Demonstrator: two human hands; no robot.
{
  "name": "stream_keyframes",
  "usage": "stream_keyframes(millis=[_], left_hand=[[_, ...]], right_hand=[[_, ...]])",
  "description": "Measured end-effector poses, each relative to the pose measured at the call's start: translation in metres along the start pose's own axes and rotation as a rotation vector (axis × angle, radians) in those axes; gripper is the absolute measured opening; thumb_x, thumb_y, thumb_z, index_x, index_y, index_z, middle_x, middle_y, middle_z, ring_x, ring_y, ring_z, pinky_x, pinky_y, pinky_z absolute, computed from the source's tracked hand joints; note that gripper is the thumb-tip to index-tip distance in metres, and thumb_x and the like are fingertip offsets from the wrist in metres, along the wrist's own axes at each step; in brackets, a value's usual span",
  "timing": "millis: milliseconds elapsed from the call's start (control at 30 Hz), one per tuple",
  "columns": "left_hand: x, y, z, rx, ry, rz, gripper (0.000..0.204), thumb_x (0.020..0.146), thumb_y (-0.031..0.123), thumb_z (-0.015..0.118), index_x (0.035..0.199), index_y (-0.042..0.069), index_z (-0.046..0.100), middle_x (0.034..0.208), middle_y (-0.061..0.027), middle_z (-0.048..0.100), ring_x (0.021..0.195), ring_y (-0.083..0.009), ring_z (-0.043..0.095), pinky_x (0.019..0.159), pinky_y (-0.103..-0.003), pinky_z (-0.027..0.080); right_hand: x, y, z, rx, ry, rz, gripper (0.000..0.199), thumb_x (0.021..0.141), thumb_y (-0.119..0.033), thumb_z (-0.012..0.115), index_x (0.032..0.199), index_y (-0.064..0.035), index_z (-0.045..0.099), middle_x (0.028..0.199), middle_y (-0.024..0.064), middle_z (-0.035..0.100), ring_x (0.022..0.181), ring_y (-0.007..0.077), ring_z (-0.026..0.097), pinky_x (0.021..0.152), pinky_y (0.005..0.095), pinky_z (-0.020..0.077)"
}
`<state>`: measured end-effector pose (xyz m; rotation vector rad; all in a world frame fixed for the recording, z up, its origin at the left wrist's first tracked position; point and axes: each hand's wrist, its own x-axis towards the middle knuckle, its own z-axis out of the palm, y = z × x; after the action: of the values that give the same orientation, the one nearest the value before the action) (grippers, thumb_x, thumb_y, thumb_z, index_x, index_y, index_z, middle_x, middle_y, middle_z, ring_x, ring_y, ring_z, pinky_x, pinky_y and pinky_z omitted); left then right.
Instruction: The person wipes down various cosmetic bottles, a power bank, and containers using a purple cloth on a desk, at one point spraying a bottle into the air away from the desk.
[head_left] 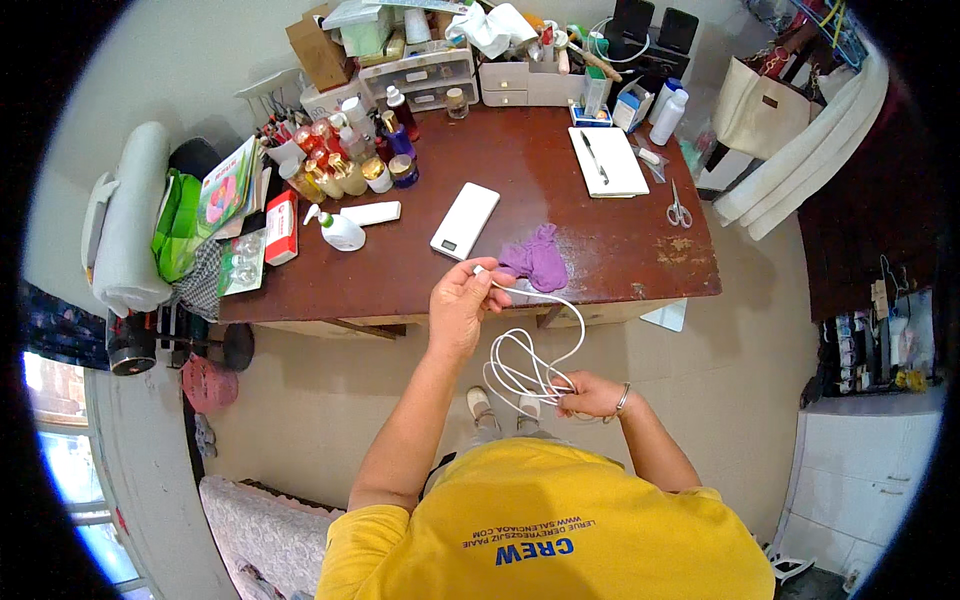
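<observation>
1. Right hand (pixel 592 394), close in front of the torso: fingers curled closed around gathered loops of white cable (pixel 583 325).
2. Left hand (pixel 462 308), farther forward, near the desk's front edge: thumb and fingertips pinched on the plug end (pixel 479 270); one strand arcs between the hands.
3. Brown desk (pixel 640 250): crumpled purple cloth (pixel 538 260) just beyond the left hand; white power bank (pixel 466 221) flat, left of cloth.
4. Farther back: scissors (pixel 679 207), right; pen (pixel 594 158) on white notebook (pixel 622 165).
</observation>
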<state>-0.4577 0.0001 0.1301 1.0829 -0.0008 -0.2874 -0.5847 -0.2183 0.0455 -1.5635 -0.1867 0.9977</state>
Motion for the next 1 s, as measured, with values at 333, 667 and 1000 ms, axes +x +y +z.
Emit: stream_keyframes(millis=[333, 667, 1000], left_hand=[[0.0, -0.013, -0.003, -0.114, 0.059, -0.025, 0.02, 0.095, 0.011, 0.05, 0.111, -0.001, 0.053, 0.094, -0.0136, 0.065, 0.071, -0.0144, 0.062, 0.062, -0.023, 0.05], [-0.014, -0.021, 0.01, 0.431, -0.091, 0.24, 0.027, 0.086, 0.0, 0.06, 0.112, 0.001, 0.064, 0.109, -0.0075, 0.059, 0.098, -0.0142, 0.058, 0.083, -0.026, 0.047], [-0.045, -0.026, 0.016, 0.706, -0.3, 0.128, 0.037, 0.076, -0.003, 0.059, 0.112, 0.003, 0.063, 0.107, -0.0073, 0.064, 0.099, -0.0153, 0.059, 0.088, -0.03, 0.047]], right_hand=[[-0.001, 0.005, -0.014, 0.063, -0.031, -0.016, 0.009, 0.087, -0.009, 0.054, 0.095, -0.0058, 0.056, 0.077, 0.0009, 0.059, 0.07, 0.0083, 0.056, 0.063, 0.024, 0.046], [0.017, -0.017, -0.012, 0.916, 0.241, -0.248, 0.026, 0.089, -0.007, 0.056, 0.113, -0.0007, 0.053, 0.087, 0.0068, 0.063, 0.075, 0.015, 0.063, 0.065, 0.0257, 0.0517], [0.053, -0.033, -0.03, 1.201, 0.073, -0.416, 0.032, 0.094, -0.013, 0.051, 0.123, 0.0017, 0.05, 0.091, 0.0104, 0.064, 0.081, 0.0177, 0.064, 0.07, 0.0295, 0.0547]])
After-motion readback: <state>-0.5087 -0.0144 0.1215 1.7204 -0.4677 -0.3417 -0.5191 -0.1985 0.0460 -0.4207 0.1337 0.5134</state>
